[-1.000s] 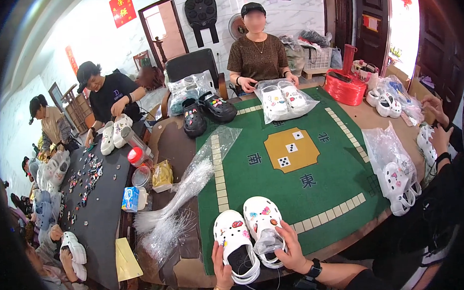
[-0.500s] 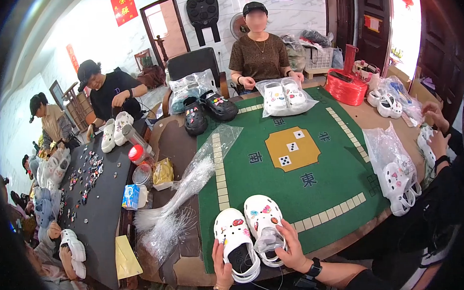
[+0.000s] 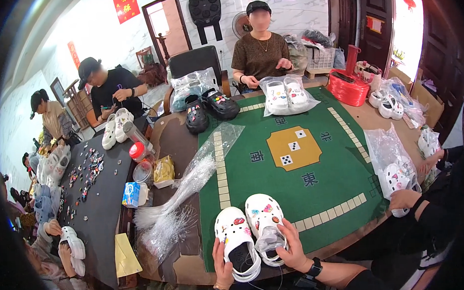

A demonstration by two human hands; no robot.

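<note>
The left hand [image 3: 222, 263] grips the heel end of a white foam clog with coloured charms [image 3: 237, 242], its fingers curled onto the sole edge. The right hand [image 3: 294, 246] closes on a second white charm-studded clog [image 3: 265, 226], its thumb pressed against a crumpled piece of clear plastic film [image 3: 271, 241] at the clog's opening; a black wristwatch [image 3: 313, 268] sits on that wrist. Both clogs lie side by side, touching, toes pointing away from the person, on the near edge of the green felt game table [image 3: 315, 193]. At the table's centre is a yellow panel with two dice [image 3: 293, 148]. To the left of the clogs lies a heap of clear plastic bags [image 3: 183, 198]. At the far side, a seated person in a brown shirt [image 3: 262, 54] rests hands near a bagged pair of white clogs [image 3: 286, 94], with a pair of black clogs [image 3: 210, 109] beside it. A red basket [image 3: 347, 84] stands at the far right corner. On the left, a dark side table [image 3: 101, 200] carries many small scattered charms [image 3: 85, 175].
</note>
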